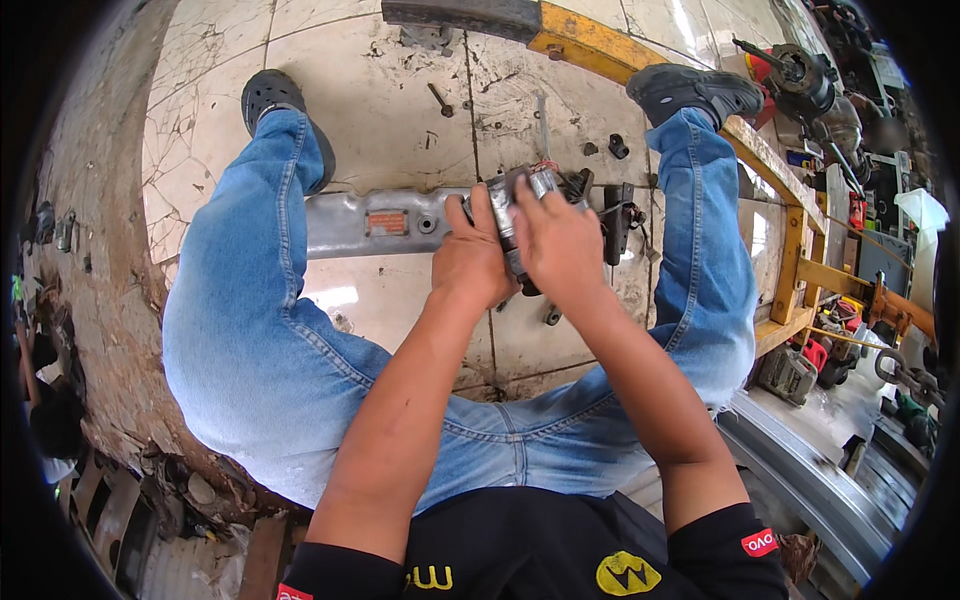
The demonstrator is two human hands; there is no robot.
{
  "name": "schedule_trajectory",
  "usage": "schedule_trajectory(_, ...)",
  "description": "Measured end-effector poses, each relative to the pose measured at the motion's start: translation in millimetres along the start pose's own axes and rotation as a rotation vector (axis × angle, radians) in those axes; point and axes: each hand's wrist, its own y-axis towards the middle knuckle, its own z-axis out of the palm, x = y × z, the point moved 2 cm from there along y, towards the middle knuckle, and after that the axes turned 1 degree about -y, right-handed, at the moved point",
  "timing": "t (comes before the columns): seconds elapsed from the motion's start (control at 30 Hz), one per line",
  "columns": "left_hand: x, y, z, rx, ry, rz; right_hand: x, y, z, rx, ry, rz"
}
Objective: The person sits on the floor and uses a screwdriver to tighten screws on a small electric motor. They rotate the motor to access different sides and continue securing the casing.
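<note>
I sit on a tiled floor with my legs in blue jeans spread. Between my knees, my left hand [470, 255] and my right hand [560, 245] both grip a grey metal motor-like part [530, 185] with red wiring at its top. It rests on a long silver metal housing [370, 222] with an orange label, lying across the floor. A black bracket [617, 220] sits just right of my right hand. My fingers hide most of the part.
Loose bolts [441, 100] and small black pieces [618, 147] lie on the cracked white tiles [380, 90]. A yellow metal frame [770, 160] runs along the right, with engines and machine parts [805, 85] beyond it. Rubble lies at the left.
</note>
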Motion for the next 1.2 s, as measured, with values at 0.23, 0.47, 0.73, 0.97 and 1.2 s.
schedule_trajectory(0.23,-2.5,1.8,-2.6,-0.008,-0.015,-0.013,9.3,-3.6,3.5,0.038,-0.011,0.024)
schedule_trajectory(0.47,6.1,9.0,4.0,0.009,-0.024,-0.016,19.4,-3.9,2.8,0.080,-0.046,0.047)
schedule_trajectory(0.73,-0.6,7.2,-0.3,-0.025,0.012,0.027,15.2,-0.7,5.1,0.074,-0.014,0.125)
schedule_trajectory(0.97,3.0,10.0,6.7,-0.036,-0.021,0.003,10.1,-1.1,3.0,0.064,0.002,0.094)
schedule_trajectory(1.2,-4.7,6.2,-3.0,0.045,-0.034,-0.024,13.6,0.8,-0.6,0.093,0.017,0.113)
